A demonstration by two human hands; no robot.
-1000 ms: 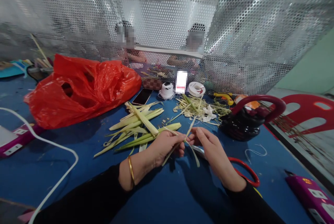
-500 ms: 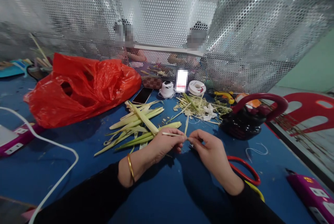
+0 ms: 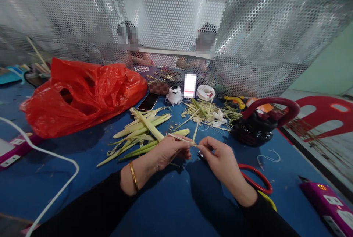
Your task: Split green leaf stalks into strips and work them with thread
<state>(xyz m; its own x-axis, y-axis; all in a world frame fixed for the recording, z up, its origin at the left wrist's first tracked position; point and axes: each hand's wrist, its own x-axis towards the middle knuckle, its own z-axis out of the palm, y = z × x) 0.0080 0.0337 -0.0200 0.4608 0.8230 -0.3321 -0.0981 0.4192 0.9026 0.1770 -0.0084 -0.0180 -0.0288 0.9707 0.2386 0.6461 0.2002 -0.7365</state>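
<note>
Pinched between the thumb and fingers of my left hand (image 3: 172,150) is a thin pale husk strip (image 3: 179,138), its loose end pointing left. My right hand (image 3: 217,156) pinches the other end close by, fingertips nearly meeting the left ones. Another narrow strip (image 3: 195,132) stands up from where they join. Beside my left hand lies a heap of yellow-green husk leaves (image 3: 149,123), like corn husks. Under my right forearm show a red loop handle (image 3: 259,175) and a yellow one (image 3: 268,200), apparently scissors; a small metal glint sits by the right fingertips.
A red plastic bag (image 3: 88,97) fills the back left, beside a phone (image 3: 149,101). White thread (image 3: 174,95), a ribbon spool (image 3: 206,92) and plant scraps (image 3: 205,112) lie behind. A black kettle-like pot (image 3: 250,130) stands right. Purple power strips (image 3: 327,205) and a white cable (image 3: 63,161) flank me.
The strip's loose end at my left hand has tilted up more steeply. Both hands keep their pinch close together. The whole view has shifted slightly.
</note>
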